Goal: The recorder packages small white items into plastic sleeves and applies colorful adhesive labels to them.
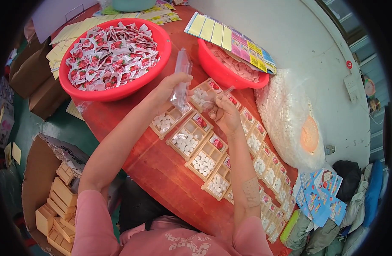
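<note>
My left hand (172, 87) is closed around a clear plastic piece (181, 77), perhaps a stack of small bags or lids, that stands up from the fingers. My right hand (225, 111) is pinched just right of it, above the trays. A thin clear plastic bit (230, 90) shows at its fingertips; its kind is hard to make out. Beneath both hands lie rows of tan compartment trays (188, 163), each with small white pieces (185, 142) in one section. Many trays also hold a strawberry-printed sachet (200, 121).
A red basin (162, 70) full of sachets stands back left. Another red basin (204, 64) holds pink packets, with printed card sheets (230, 38) across it. A big bag of white pieces (285, 123) sits right. Below left, a cardboard box (34, 183) contains tan trays.
</note>
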`<state>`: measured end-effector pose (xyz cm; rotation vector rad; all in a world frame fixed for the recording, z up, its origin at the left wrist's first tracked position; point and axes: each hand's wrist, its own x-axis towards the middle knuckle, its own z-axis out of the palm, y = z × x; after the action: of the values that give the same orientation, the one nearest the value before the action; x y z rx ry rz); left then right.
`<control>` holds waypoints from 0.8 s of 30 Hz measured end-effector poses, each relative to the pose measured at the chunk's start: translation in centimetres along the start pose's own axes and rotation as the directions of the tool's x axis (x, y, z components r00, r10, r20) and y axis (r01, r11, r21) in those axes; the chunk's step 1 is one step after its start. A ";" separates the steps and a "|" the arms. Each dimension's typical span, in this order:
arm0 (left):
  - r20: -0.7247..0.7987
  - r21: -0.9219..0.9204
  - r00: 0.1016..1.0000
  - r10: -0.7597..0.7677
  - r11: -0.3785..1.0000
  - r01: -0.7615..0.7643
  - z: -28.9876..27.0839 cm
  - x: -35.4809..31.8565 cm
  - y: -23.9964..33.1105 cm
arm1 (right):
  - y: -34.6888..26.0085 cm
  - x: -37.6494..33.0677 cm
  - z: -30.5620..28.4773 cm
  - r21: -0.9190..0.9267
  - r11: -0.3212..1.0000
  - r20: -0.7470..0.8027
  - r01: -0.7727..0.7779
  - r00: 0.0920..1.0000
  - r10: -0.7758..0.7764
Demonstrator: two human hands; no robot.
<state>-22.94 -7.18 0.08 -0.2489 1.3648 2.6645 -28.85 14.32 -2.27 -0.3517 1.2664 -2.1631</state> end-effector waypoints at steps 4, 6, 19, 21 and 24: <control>0.029 0.066 1.000 -0.003 0.998 0.001 0.2 1.6 -0.3 | -0.3 1.6 -0.5 -0.022 0.992 -0.206 -0.127 0.971 0.119; 0.019 0.129 0.999 0.028 0.991 -0.030 0.4 2.2 -0.2 | -0.5 2.0 -0.3 -0.076 0.969 -0.323 -0.236 0.925 0.200; 0.094 0.166 0.996 0.010 0.986 -0.026 0.3 3.5 -1.2 | -3.9 2.4 1.3 -0.582 0.813 -0.516 0.011 0.768 -0.380; 0.080 0.140 0.997 0.016 0.990 -0.027 0.3 3.5 -1.2 | -5.1 3.5 0.4 -0.583 0.812 -0.524 0.006 0.761 -0.382; 0.017 0.127 0.999 0.035 0.991 -0.037 -0.4 3.5 -0.8 | -5.5 3.9 0.0 -0.603 0.798 -0.530 -0.024 0.759 -0.378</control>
<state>-26.17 -6.89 -1.48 -0.1921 1.5412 2.5887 -33.90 13.95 2.14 0.0477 2.3972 -2.0707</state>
